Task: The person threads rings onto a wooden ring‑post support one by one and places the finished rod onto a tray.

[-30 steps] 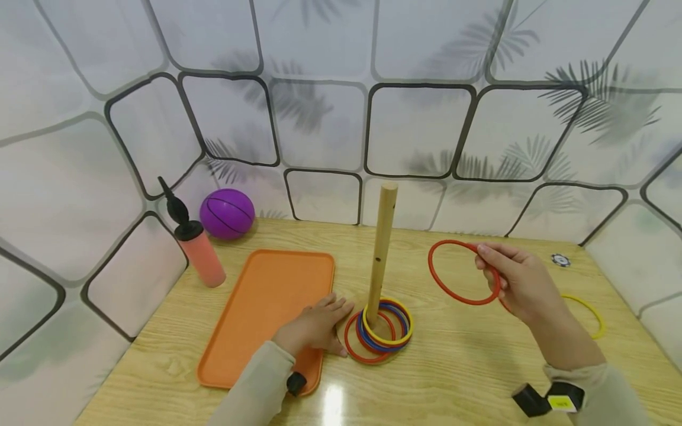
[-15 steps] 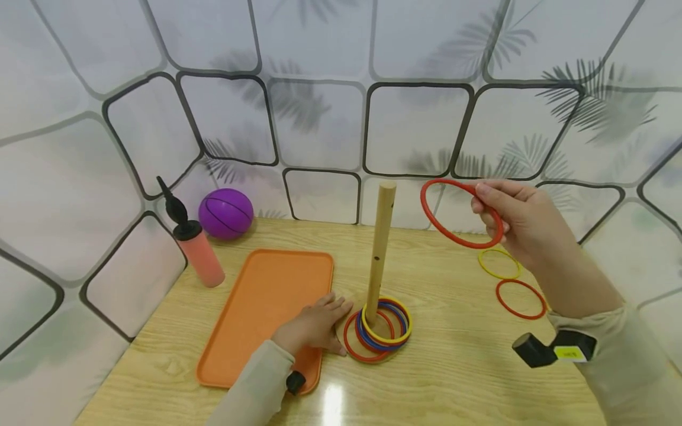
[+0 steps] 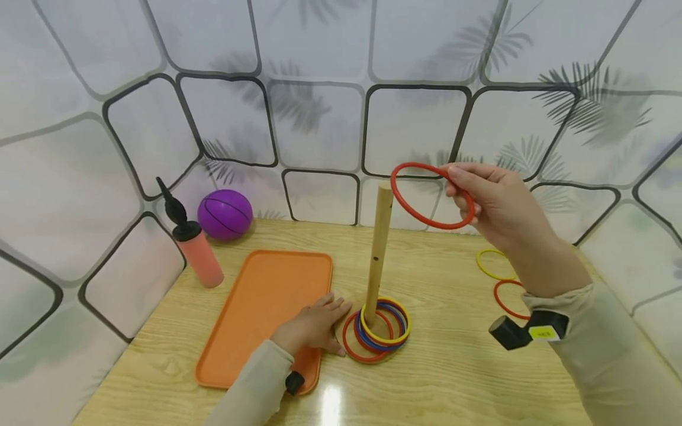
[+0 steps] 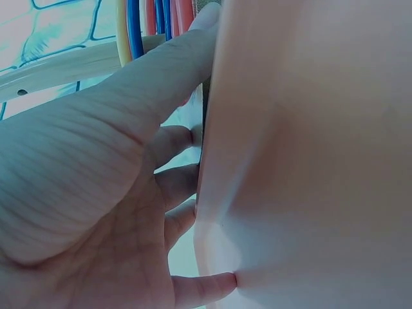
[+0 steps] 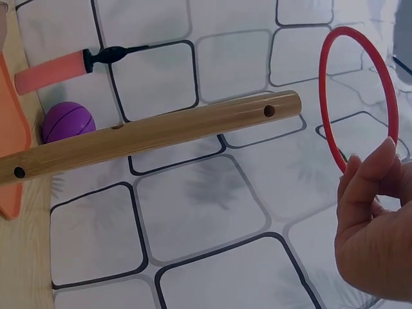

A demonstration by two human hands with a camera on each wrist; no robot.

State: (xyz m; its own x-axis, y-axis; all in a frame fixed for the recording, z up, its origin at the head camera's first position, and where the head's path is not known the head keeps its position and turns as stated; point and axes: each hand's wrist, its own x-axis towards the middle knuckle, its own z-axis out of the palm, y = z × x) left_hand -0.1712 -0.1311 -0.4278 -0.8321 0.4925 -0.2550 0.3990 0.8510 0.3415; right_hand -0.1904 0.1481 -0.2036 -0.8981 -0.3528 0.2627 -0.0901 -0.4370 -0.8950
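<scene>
Your right hand (image 3: 498, 201) is clamped on a red ring (image 3: 447, 226), thumb against fingers. Within the last second you have raised it and carried it left from above the right side of the surface (image 3: 437, 367). The ring is now beside the top of the wooden post (image 3: 379, 248), apart from it and not around it. Judged from this, the approach is well advanced, but placement is not complete.

Your left hand (image 3: 314, 327) is unchanged: it lies across the right edge of the orange tray (image 3: 272, 290), fingers extended and apart. The ring stack (image 3: 389, 348) encircles the post's foot. Toward the surface's right edge, your arm partly hides a yellow ring (image 3: 482, 270) and a second red ring (image 3: 496, 299).

The yellow label (image 3: 544, 333) at your right wrist carries characters too small to read.
</scene>
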